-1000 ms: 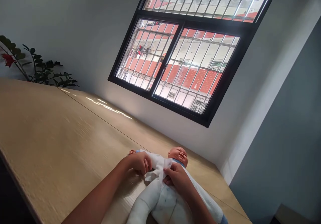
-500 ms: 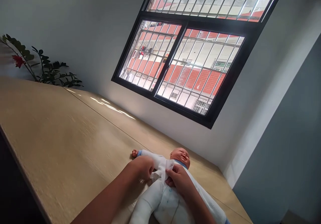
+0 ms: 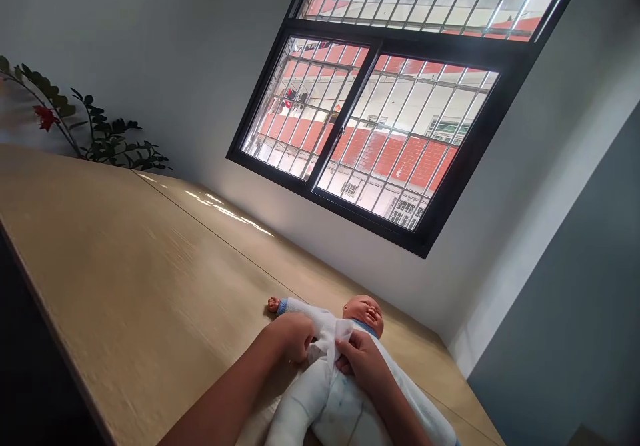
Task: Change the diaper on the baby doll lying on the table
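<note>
Doll (image 3: 313, 386) lies on its back on the tabletop (image 3: 150, 286), bottom centre of view, legs toward the person. Doll's head (image 3: 364, 314) at the far end, turned to the right side of view; blue collar at the neck. One doll arm sticks out to the left, with blue cuff (image 3: 283, 306) and small doll hand (image 3: 273, 305) resting on the tabletop.

Right hand (image 3: 361, 359) is over the doll's middle — thumb and forefinger pinched together on thin white fabric (image 3: 327, 346), fingers closed, a bit of fabric standing up past the tips. Left hand (image 3: 299, 335) sits at the other side of the doll's waist, just beside the fabric edge, fingers curled in; tips hidden, cannot tell if they grip anything. Left wrist bent, forearm over the tabletop.

Behind: pale wall (image 3: 165, 66), dark-framed window (image 3: 345, 116) with metal bars, red-and-white building outside. Leafy plant (image 3: 117, 141) and red flower (image 3: 45, 117) at far left, past the tabletop edge. Thin seam (image 3: 215, 233) runs along the tabletop — bright light streaks (image 3: 233, 214) near the wall side.
</note>
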A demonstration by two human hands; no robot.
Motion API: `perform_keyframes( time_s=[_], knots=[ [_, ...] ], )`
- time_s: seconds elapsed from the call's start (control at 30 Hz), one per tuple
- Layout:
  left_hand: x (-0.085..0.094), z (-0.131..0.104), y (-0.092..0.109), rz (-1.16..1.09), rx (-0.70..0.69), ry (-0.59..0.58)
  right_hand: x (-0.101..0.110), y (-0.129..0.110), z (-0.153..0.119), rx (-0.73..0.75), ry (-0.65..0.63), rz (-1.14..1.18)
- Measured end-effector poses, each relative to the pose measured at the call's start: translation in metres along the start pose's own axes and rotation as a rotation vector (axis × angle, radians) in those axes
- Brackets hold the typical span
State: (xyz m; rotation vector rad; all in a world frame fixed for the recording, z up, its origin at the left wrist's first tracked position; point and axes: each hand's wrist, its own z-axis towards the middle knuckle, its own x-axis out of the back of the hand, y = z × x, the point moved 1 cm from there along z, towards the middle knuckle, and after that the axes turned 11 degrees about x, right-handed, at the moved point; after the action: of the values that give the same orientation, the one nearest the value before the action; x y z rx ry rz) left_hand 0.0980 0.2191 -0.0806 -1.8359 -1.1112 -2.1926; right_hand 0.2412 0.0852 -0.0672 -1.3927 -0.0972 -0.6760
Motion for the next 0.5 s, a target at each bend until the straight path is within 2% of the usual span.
perform_keyframes(
  time_s=[0.1,0.33,0.4,0.5],
  knots=[
    [-0.002,0.002,-0.005,-0.13,0.016,-0.033,0.0,0.0,-0.002,0.008,0.012,0.006],
    [-0.01,0.013,-0.028,-0.454,0.08,-0.226,0.001,-0.002,-0.01,0.043,0.046,0.042],
    [-0.012,0.017,-0.035,-0.546,0.105,-0.234,0.001,-0.003,-0.013,0.051,0.057,0.013],
    [-0.014,0.023,-0.047,-0.67,0.14,-0.183,0.001,-0.007,-0.016,0.055,0.057,-0.021]
  ],
)
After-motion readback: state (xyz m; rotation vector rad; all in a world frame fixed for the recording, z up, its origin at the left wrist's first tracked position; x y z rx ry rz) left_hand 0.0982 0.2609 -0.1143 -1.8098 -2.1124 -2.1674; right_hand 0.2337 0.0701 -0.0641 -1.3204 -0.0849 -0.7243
